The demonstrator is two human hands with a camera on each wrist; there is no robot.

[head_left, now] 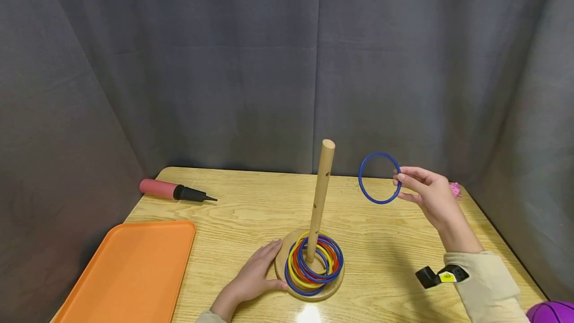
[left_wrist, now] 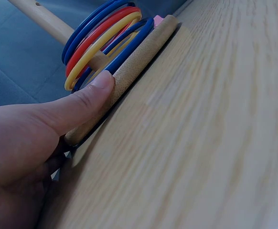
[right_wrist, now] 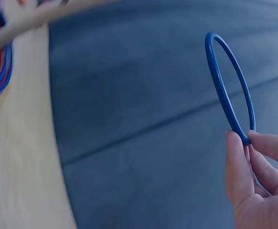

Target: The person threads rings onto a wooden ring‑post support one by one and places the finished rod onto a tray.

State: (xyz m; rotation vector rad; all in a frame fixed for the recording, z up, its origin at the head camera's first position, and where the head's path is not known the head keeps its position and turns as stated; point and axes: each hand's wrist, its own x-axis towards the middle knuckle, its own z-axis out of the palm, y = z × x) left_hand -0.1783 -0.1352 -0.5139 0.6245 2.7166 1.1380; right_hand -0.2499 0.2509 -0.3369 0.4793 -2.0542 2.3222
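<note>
A wooden ring-toss stand [head_left: 320,198] rises from a round base [head_left: 334,290], tilted in the head view. Blue, red and yellow rings [head_left: 314,263] lie stacked loosely around the foot of its post. My left hand [head_left: 253,275] holds the near left edge of the base, thumb [left_wrist: 98,86] against the rim and the other fingers farther round the side. Raised to the right of the post, my right hand [head_left: 432,193] pinches a blue ring [head_left: 361,183] between thumb and fingertips. That ring [right_wrist: 219,81] stands upright, apart from the post.
An orange tray [head_left: 134,263] lies at the table's left. Behind it is a hand pump [head_left: 166,190] with a pink barrel and black nozzle. A small pink object [head_left: 455,189] sits at the back right, and a purple ball [head_left: 551,312] shows at the lower right corner. Grey curtains [head_left: 224,64] surround the table.
</note>
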